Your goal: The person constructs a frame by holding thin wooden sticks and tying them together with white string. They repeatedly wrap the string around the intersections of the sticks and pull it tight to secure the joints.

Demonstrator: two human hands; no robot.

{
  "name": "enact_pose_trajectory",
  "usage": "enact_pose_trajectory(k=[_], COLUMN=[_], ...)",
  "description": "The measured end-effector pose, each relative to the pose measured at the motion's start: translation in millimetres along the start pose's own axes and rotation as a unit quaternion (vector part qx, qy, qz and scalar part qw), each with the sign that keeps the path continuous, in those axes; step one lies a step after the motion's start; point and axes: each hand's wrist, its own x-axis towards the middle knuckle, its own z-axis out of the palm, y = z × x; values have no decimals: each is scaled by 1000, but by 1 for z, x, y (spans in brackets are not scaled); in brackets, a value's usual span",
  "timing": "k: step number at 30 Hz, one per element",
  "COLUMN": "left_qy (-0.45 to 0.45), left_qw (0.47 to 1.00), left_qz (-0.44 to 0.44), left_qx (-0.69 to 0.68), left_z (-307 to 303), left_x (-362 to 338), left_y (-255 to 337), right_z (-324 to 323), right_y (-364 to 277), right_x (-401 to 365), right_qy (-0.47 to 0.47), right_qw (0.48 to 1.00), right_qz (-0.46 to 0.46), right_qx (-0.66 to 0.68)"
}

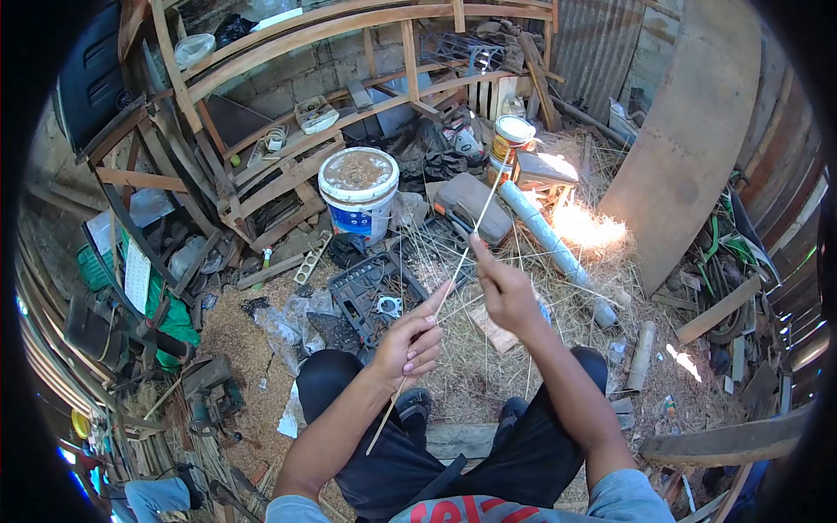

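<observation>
A long thin pale stick (486, 207) runs at a slant above my knees, its far end up by the paint buckets and its near end below my left wrist. My left hand (408, 346) is wrapped round the lower part, with the index finger stretched along it. Higher up, my right hand (507, 295) is closed in a fist, its index finger and thumb against the stick. Whatever else the right fist holds is hidden; a bit of blue shows at its outer side. Beneath the hands, a flat wooden board (493, 328) lies on the straw-covered ground.
A white bucket (359, 196) stands ahead, with a yellow paint bucket (511, 132) farther right. An opened tool case (375, 296), a grey pipe (558, 253) and wood shavings cover the ground. A large leaning board (689, 148) stands at right, a wooden frame (305, 48) at the back.
</observation>
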Motion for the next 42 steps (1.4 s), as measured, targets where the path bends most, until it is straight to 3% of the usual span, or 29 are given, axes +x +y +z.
enact_pose_trajectory(k=[9,17,29,42], left_qy=[70,-20,-32,7], left_qw=[993,993,993,998], left_qz=[79,63,73,54], left_qx=[43,-97,-91,-34], left_z=[-1,-5,-9,-1], left_x=[8,8,5,1], left_y=[13,8,7,3], right_z=[21,18,21,19], right_y=[-23,-26,-33,-24], right_x=[-22,-23,-24,-18], right_qy=[-136,-164,-107,-34], right_qw=[985,981,986,989], right_qz=[-66,-93,-95,-86], right_qx=[80,51,-83,-114])
